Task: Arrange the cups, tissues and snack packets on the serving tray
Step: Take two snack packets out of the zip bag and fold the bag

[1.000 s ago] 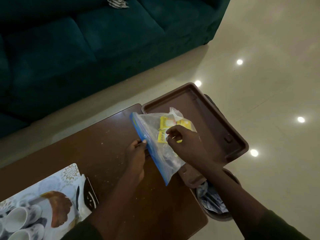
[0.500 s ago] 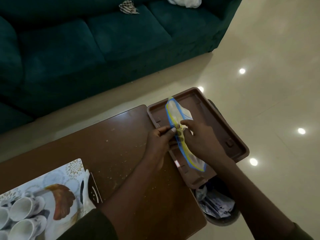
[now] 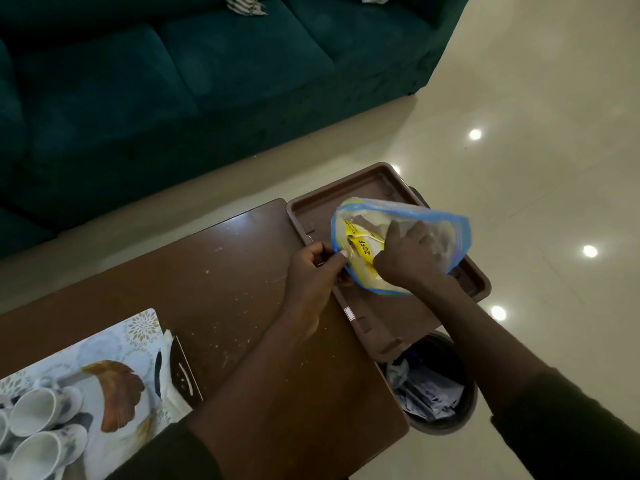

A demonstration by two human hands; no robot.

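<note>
A clear zip bag (image 3: 450, 233) with a blue rim is held open over the brown serving tray (image 3: 408, 317) at the table's right end. My left hand (image 3: 317, 271) pinches the bag's left rim. My right hand (image 3: 410, 252) is inside the bag's mouth, fingers closed among yellow snack packets (image 3: 360, 239). Several white cups (image 3: 33, 431) lie on their sides on a patterned tray (image 3: 114, 344) at the lower left, with white tissues (image 3: 175, 398) and a dark holder (image 3: 183, 370) beside it.
The brown wooden table (image 3: 214, 282) is dusted with crumbs. The serving tray overhangs the table's right edge above a dark waste bin (image 3: 433, 396) holding crumpled paper. A dark green sofa (image 3: 173, 81) runs along the back. Glossy cream floor lies to the right.
The bag has gone from edge-on and pinched between both hands to spread wide open. My right hand has gone into its mouth, onto the yellow packets. The view shifted slightly.
</note>
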